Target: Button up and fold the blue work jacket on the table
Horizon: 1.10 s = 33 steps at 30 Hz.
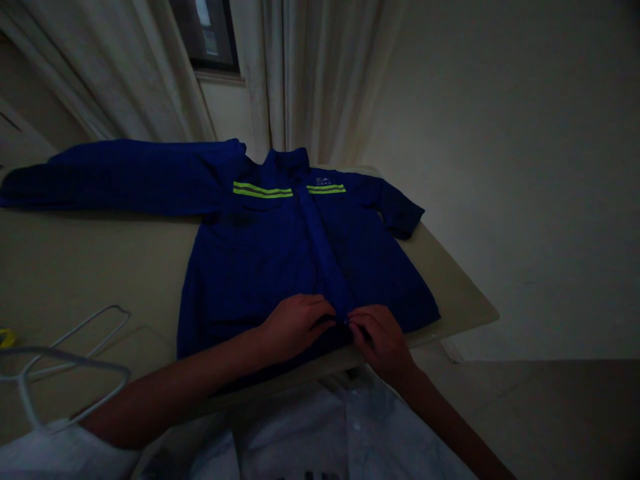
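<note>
A dark blue work jacket (pixel 250 267) with yellow-green reflective stripes on its chest lies spread on the table, collar toward the far edge. Its front placket (pixel 323 243) runs down the middle to the hem near me. At the lower end of that placket, my left hand (pixel 297 325) has its fingers closed on the jacket's edge. Just to the right, my right hand (pixel 383 339) pinches the other side of the same spot with thumb and forefinger. The fingertips of both hands nearly meet there. Whatever small fastening sits between them is too dark to make out.
White wire hangers (pixel 75 360) lie at the table's near left, close to my left forearm. A bit of something yellow (pixel 7 338) shows at the left edge. The beige table (pixel 100 267) ends at a corner on the right. Curtains (pixel 320 80) hang behind.
</note>
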Available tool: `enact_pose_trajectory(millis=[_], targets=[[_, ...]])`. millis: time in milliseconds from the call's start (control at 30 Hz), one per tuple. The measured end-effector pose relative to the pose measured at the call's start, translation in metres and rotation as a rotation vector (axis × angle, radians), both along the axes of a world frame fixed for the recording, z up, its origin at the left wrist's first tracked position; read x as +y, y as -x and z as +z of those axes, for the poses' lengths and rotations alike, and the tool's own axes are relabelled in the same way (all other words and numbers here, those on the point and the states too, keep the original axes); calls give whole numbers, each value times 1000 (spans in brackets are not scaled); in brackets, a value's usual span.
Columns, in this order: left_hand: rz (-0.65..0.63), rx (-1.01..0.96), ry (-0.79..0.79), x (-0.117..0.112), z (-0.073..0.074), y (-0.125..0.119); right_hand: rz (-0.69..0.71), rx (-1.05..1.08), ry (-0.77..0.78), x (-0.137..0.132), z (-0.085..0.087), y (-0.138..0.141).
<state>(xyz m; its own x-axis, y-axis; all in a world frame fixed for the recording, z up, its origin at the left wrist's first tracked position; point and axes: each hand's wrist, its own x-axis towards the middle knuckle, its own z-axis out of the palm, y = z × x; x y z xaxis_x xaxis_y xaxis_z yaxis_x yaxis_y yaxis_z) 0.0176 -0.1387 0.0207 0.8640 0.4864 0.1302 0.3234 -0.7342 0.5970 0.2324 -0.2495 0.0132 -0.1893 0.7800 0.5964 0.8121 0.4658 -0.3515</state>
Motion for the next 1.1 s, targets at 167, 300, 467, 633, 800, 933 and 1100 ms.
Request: enact_pose_trajectory(millis=[167,300,467,633,800,933,1100], targets=[[21,-6,-20,-4,2,-2,-12,-29,37,1,-3,4],[-9,-14,-53,-4,3,-3,-17,-57,41,1,-5,3],[-25,2,-83,-3,3,-3,-41,-82,20,1,-5,4],[-13,-10,-106,-6,2,-4,-12,-127,-18,3,-5,5],[14,-19,-135,-6,1,-3,-35,-107,-94,4,0,-2],[-35,-31,-164,-6,0,-4,-11,-110,-96,4,-2,0],[19,-39,-194,-5,-7,-5,-10,-128,-105,4,-7,5]])
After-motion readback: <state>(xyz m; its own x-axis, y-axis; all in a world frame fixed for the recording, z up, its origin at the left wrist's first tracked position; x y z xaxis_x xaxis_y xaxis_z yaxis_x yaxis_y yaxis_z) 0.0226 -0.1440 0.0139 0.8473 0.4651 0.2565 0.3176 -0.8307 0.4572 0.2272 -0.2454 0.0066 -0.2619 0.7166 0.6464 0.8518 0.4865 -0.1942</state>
